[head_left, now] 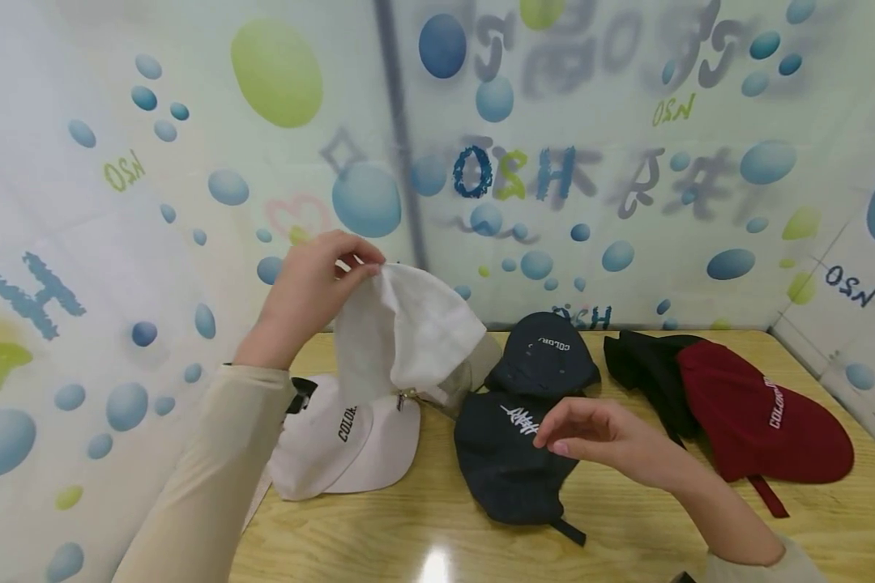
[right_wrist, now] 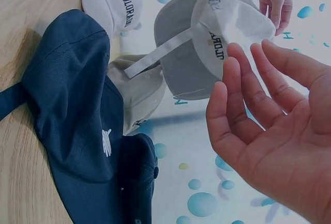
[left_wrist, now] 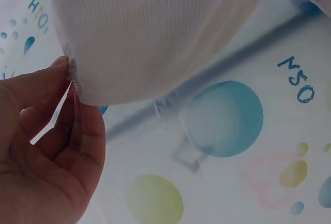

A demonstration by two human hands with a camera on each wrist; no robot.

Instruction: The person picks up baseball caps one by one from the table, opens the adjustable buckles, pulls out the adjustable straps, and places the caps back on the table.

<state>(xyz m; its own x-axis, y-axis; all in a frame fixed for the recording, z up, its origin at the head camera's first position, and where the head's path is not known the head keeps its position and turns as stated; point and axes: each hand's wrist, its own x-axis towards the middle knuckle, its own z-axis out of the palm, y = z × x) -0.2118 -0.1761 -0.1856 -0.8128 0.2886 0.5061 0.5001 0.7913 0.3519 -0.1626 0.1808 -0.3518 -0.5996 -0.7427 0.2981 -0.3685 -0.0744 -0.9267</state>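
Observation:
My left hand [head_left: 313, 291] pinches a white cap [head_left: 437, 328] by its edge and holds it raised above the table. In the left wrist view, thumb and fingertips meet on a gathered bit of the white fabric [left_wrist: 160, 32]. The right wrist view shows the cap's brim [right_wrist: 178, 32], back strap and part of its lettering. My right hand [head_left: 620, 441] holds nothing; its fingers are loosely bent, over a navy cap [head_left: 510, 478] with white script. That same hand [right_wrist: 279, 115] is seen palm-on in its wrist view, apart from the white cap.
Below the raised cap lies a pale cap [head_left: 321, 461] with dark lettering. A beige cap [head_left: 474, 376] sits behind, beside another navy cap [head_left: 547, 356]. To the right are a black cap [head_left: 649, 380] and a dark red cap [head_left: 758, 413] on the wooden table [head_left: 379, 542]. Patterned curtains surround the table.

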